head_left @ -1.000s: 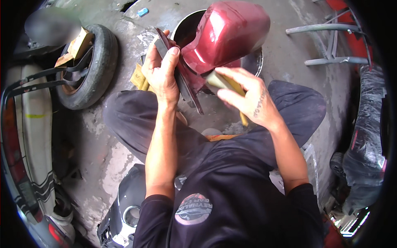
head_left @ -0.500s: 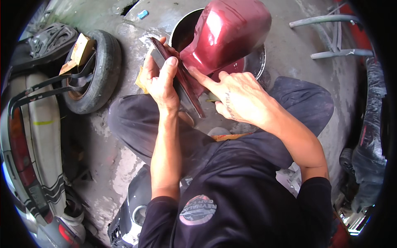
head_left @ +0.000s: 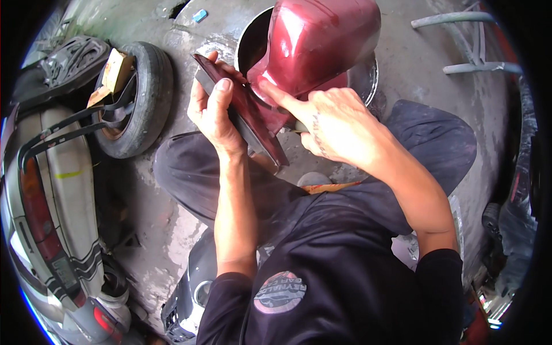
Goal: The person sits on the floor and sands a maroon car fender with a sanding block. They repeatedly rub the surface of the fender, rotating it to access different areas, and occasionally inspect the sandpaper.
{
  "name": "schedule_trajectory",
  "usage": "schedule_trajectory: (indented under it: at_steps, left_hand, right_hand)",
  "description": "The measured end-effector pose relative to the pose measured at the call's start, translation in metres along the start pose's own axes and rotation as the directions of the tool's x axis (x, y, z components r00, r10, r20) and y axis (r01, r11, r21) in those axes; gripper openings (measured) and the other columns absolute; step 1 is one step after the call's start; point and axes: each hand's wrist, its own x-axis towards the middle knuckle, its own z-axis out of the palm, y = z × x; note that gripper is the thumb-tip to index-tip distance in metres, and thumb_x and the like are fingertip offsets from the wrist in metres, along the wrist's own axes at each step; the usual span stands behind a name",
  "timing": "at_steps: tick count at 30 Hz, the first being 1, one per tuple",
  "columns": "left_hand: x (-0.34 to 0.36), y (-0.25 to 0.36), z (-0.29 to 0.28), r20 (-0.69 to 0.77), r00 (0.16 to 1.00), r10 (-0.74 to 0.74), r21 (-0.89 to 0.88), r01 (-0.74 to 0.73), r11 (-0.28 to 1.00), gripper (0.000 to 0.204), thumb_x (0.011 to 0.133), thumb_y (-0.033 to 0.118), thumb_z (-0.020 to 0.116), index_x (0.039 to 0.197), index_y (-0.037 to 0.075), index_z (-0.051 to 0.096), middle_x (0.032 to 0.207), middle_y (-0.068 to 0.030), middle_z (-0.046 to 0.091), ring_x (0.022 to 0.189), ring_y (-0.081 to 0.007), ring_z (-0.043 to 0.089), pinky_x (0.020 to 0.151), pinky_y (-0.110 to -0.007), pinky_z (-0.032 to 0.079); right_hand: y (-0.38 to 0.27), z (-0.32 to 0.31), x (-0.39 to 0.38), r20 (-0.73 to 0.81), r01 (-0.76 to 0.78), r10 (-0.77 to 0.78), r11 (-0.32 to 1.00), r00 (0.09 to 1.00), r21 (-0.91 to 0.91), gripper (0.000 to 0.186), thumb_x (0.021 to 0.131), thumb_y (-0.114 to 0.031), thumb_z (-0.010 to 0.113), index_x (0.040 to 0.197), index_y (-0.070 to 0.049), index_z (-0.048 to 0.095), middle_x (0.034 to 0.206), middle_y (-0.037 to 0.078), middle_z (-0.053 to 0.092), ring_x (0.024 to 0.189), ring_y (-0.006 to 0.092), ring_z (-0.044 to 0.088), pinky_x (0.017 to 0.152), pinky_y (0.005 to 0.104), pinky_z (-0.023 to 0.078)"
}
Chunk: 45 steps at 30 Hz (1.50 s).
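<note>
A glossy red car side mirror housing (head_left: 330, 43) is tilted over a round basin (head_left: 253, 49). My left hand (head_left: 218, 123) is closed on the housing's long, flat base (head_left: 253, 109), thumb on the near side and fingers behind it. My right hand (head_left: 342, 129) presses its stretched index finger against the narrow red neck between base and shell. Its other fingers are curled under. A small greenish-grey edge (head_left: 299, 126) shows below that hand; what it belongs to is hidden. Water drops or streaks show on the shell.
A tyre (head_left: 150, 98) with a wood block (head_left: 117, 70) lies to the left, near car bumpers (head_left: 72, 167) and lamps. A blue piece (head_left: 200, 15) is on the concrete floor. Metal tube legs (head_left: 483, 68) stand at far right. A dark car part (head_left: 201, 267) lies by my left elbow.
My left hand and the mirror's base have shifted slightly left, and the base is turned a little more into view. The right index finger stays on the neck, moved slightly up and left.
</note>
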Motion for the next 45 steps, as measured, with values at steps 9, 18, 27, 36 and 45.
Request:
schedule_trajectory:
  at_steps: [9,18,27,36,45]
  left_hand:
    - [0.011,-0.007,-0.005,-0.008,0.999,-0.037,-0.084,0.036,0.996,0.058,0.093,0.015,0.069,0.143,-0.01,0.056,0.106,-0.0132,0.069,0.094,-0.0211,0.068,0.09,-0.035,0.057]
    - [0.013,-0.008,-0.007,-0.001,0.999,-0.038,-0.034,0.038,0.999,0.062,0.094,0.02,0.068,0.146,-0.011,0.05,0.109,-0.0161,0.066,0.098,-0.0245,0.066,0.092,-0.041,0.057]
    - [0.006,-0.003,-0.002,0.035,0.999,0.001,-0.013,-0.001,1.0,0.054,0.096,0.011,0.069,0.145,-0.007,0.057,0.105,-0.0105,0.07,0.092,-0.0199,0.069,0.09,-0.035,0.057]
    - [0.005,-0.004,-0.001,0.029,0.999,0.018,-0.01,-0.017,1.0,0.054,0.095,0.008,0.069,0.145,-0.008,0.058,0.104,-0.0089,0.07,0.093,-0.017,0.068,0.091,-0.033,0.057]
    - [0.0,0.0,-0.005,-0.017,1.0,-0.009,0.038,0.01,0.999,0.057,0.095,0.016,0.079,0.145,-0.003,0.062,0.104,0.0012,0.067,0.093,-0.0082,0.06,0.089,-0.024,0.048]
  right_hand:
    - [0.002,-0.01,-0.045,0.062,-0.07,0.062,0.987,0.996,0.143,0.073,0.086,-0.011,0.078,0.155,-0.016,0.056,0.093,0.012,0.062,0.083,0.0332,0.068,0.074,0.0463,0.056]
    - [0.018,-0.003,-0.042,-0.125,-0.077,0.421,0.431,0.899,0.899,0.045,0.092,-0.018,0.085,0.13,0.002,0.072,0.12,0.01,0.074,0.111,0.0181,0.07,0.097,0.0331,0.057]
    - [-0.008,0.025,-0.008,-0.255,-0.021,0.303,0.68,0.918,0.733,0.037,0.099,-0.014,0.075,0.128,0.008,0.071,0.106,0.009,0.074,0.094,0.0161,0.071,0.083,0.03,0.057]
    - [0.004,0.008,-0.059,-0.031,-0.22,0.513,0.423,0.858,0.879,0.034,0.1,-0.014,0.076,0.127,0.005,0.072,0.108,0.01,0.074,0.087,0.014,0.073,0.075,0.028,0.059]
    - [-0.025,0.024,0.001,-0.512,0.06,0.085,0.964,0.855,0.261,0.032,0.094,-0.014,0.079,0.121,0.003,0.075,0.097,0.016,0.067,0.078,0.0313,0.072,0.071,0.0403,0.06]
